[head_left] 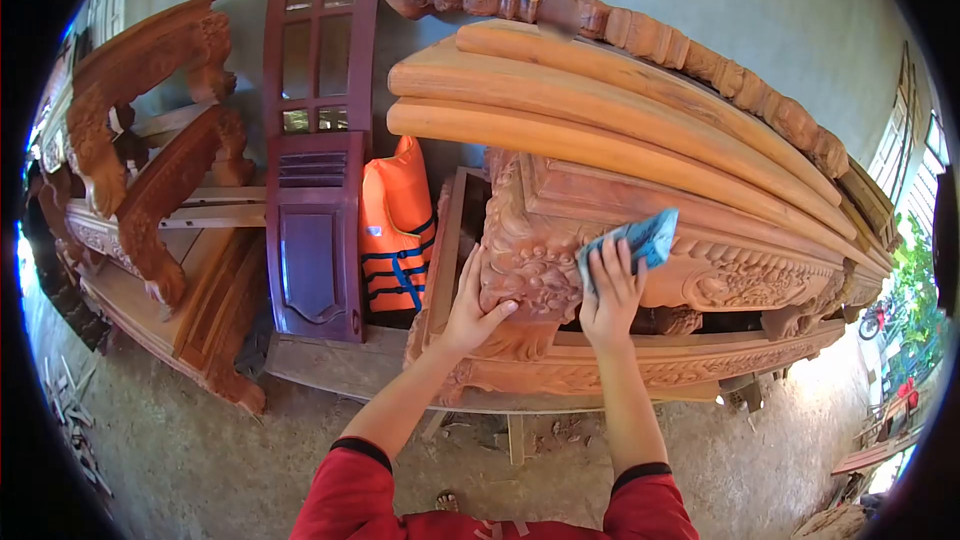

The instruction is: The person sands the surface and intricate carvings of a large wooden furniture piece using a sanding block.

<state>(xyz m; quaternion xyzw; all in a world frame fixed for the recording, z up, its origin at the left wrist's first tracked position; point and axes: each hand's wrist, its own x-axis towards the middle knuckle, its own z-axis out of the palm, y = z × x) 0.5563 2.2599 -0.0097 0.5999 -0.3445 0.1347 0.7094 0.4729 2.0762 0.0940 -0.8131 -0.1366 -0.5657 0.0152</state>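
A carved wooden piece of furniture (560, 190) with a reddish-brown surface lies in front of me. My left hand (472, 308) rests on its carved corner (530, 285), fingers stretched along the side and thumb spread apart. In my right hand (612, 292) is a folded blue cloth (655, 237), pressed against the wood just right of that corner. The fingers lie over the cloth and hide part of it. Below, a second long carved piece (620, 372) runs along the support.
Long smooth wooden beams (600, 100) and a turned post (640, 35) are stacked behind the carving. An orange life vest (398, 202) stands beside a dark red door panel (318, 230). Further left are carved table frames (165, 170). Wood scraps (75, 420) lie on the floor.
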